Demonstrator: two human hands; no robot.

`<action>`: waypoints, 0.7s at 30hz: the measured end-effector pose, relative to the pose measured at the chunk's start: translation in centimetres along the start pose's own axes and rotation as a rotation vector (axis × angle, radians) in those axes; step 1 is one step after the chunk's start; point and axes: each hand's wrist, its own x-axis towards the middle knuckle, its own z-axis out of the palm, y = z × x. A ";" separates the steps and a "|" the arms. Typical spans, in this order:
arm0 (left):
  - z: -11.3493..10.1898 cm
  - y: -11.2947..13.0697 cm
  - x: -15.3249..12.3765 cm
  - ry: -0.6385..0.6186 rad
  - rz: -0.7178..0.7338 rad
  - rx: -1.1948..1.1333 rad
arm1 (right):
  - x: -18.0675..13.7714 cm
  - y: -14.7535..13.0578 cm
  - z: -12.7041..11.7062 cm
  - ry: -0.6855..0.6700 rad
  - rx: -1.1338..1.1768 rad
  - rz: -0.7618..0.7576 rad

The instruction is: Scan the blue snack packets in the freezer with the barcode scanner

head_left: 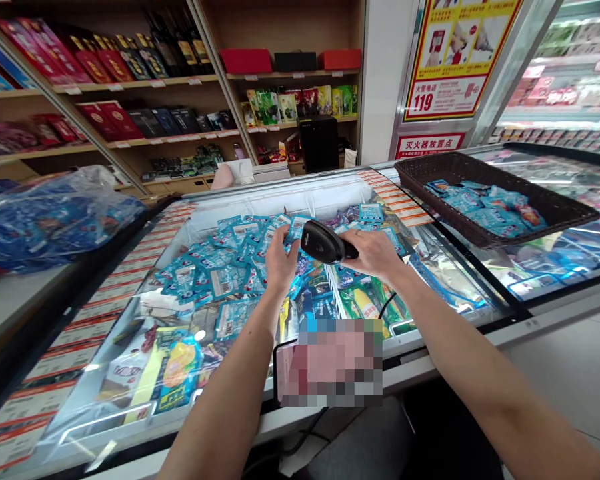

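Note:
A black barcode scanner (321, 241) is gripped by its handle in my right hand (373, 252), its head turned left. My left hand (281, 261) pinches a small blue packet (297, 227) by its edge, with the printed barcode showing, right beside the scanner's head. Below and to the left, many similar blue packets (225, 257) lie in a loose heap on the glass top of a freezer. The scanner's black cable (386, 305) hangs down beneath my right wrist.
A dark woven basket (497, 200) with more blue packets stands on the right freezer. A phone (286, 373), partly blurred, leans at the front edge. On the left sits a clear plastic bag (55, 213) of blue packets. Stocked shelves (180, 80) line the back.

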 end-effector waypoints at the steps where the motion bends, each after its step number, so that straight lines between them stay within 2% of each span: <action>1: 0.0 0.0 0.0 -0.001 -0.001 0.000 | 0.0 0.0 0.0 0.006 -0.003 0.000; 5: 0.1 -0.2 0.0 0.019 -0.046 0.023 | 0.0 0.0 -0.1 0.023 -0.013 0.022; 8: 0.1 -0.2 0.0 0.064 -0.056 0.073 | 0.1 0.1 -0.2 0.047 -0.035 0.103; 13: -0.3 0.2 -0.2 0.116 0.055 0.240 | 0.3 0.3 -0.6 0.080 -0.117 0.317; 15: -0.3 0.3 -0.3 0.053 0.146 0.319 | 0.4 0.4 -0.8 0.088 -0.141 0.380; 18: -0.1 0.3 -0.4 -0.120 0.238 0.384 | 0.4 0.5 -1.0 0.096 -0.160 0.444; 21: 0.0 0.3 -0.7 -0.146 0.232 0.438 | 0.5 0.6 -1.1 0.098 -0.171 0.475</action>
